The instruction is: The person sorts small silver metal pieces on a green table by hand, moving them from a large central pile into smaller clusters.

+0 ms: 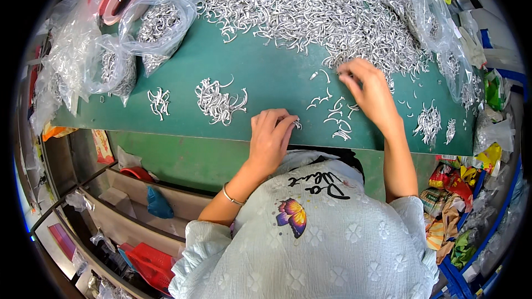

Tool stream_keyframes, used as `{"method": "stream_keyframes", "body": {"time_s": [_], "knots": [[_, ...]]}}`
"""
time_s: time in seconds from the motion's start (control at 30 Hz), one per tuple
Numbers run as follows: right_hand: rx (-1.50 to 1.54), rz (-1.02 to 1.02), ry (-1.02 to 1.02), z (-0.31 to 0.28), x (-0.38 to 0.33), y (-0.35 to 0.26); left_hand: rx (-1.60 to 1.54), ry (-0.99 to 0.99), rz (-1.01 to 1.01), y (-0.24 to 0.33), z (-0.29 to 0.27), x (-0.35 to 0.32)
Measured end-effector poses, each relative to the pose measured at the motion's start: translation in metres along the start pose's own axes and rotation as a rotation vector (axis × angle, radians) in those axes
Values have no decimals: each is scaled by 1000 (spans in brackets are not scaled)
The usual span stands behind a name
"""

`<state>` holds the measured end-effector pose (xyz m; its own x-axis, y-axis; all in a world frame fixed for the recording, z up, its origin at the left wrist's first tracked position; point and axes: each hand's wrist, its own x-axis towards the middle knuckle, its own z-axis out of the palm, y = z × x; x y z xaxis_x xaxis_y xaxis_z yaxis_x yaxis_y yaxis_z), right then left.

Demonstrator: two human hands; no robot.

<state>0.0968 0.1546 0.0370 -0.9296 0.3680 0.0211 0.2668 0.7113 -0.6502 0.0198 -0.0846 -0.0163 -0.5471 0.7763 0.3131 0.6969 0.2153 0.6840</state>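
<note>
My left hand rests at the table's near edge, its fingers curled and pinched around small curved silver metal pieces that peek out by the fingertips. At the lower rim of a large heap of similar pieces is my right hand. Its thumb and fingers are drawn together in a slightly blurred pinch, and what they hold is too small to make out. Between the hands lie several loose curved pieces. Left of my left hand are a medium pile and a smaller pile.
Clear plastic bags of metal pieces stand at the table's left, near a pink oval basket. More bags line the right side. Two small piles lie right of my right arm. Below left are drawers and a red basket.
</note>
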Motion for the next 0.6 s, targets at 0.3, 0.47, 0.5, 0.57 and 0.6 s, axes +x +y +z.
{"method": "stream_keyframes", "body": {"time_s": [0.3,0.47,0.5,0.57,0.6], "knots": [[-149,-137,98,25,-17,-4,28,29,-34,-2,-1,2],[-218,-102,166,40,-6,-4,37,20,-33,-1,0,3],[-293,-117,172,45,-3,-8,37,15,-33,-2,-2,3],[-341,-87,177,41,-1,-10,35,19,-36,-3,-4,2],[-367,-70,177,38,-1,-11,30,30,-40,-3,-3,1]]}}
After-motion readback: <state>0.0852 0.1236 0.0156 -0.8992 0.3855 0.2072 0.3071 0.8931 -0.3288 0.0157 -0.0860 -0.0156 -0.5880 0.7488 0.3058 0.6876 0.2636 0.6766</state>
